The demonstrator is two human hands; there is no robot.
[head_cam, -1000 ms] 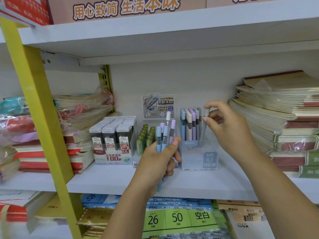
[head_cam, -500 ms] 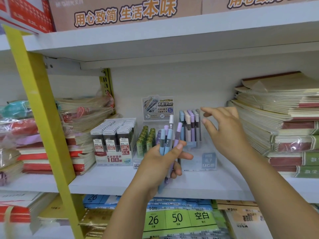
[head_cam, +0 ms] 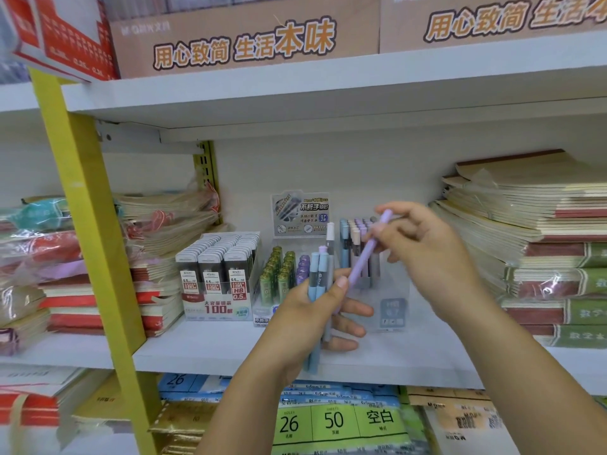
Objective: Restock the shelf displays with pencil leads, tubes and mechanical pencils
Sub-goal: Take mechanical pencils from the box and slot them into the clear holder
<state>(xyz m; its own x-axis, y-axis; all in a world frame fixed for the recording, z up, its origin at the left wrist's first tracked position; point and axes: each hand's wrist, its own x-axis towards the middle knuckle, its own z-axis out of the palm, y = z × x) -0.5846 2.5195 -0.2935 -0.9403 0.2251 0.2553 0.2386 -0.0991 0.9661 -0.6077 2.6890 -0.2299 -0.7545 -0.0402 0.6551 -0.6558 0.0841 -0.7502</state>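
My left hand (head_cam: 307, 316) grips a bunch of mechanical pencils (head_cam: 319, 280), blue and grey, held upright in front of the middle shelf. My right hand (head_cam: 427, 254) pinches one purple mechanical pencil (head_cam: 369, 249), tilted, with its lower end still among the bunch. Behind them a clear display box (head_cam: 391, 310) holds upright pastel pencils (head_cam: 353, 239). Left of it stand green and purple lead tubes (head_cam: 279, 270) and a box of black pencil lead cases (head_cam: 218, 264).
Stacks of wrapped notebooks (head_cam: 542, 244) fill the shelf's right side, and more stacks (head_cam: 154, 244) lie at the left. A yellow upright post (head_cam: 88, 224) crosses the left. The white shelf board (head_cam: 210, 349) runs below; an upper shelf carries brown cartons (head_cam: 243, 37).
My right hand left the display box, came back to the bunch and took hold of a purple pencil. The left hand kept its grip and rose slightly.
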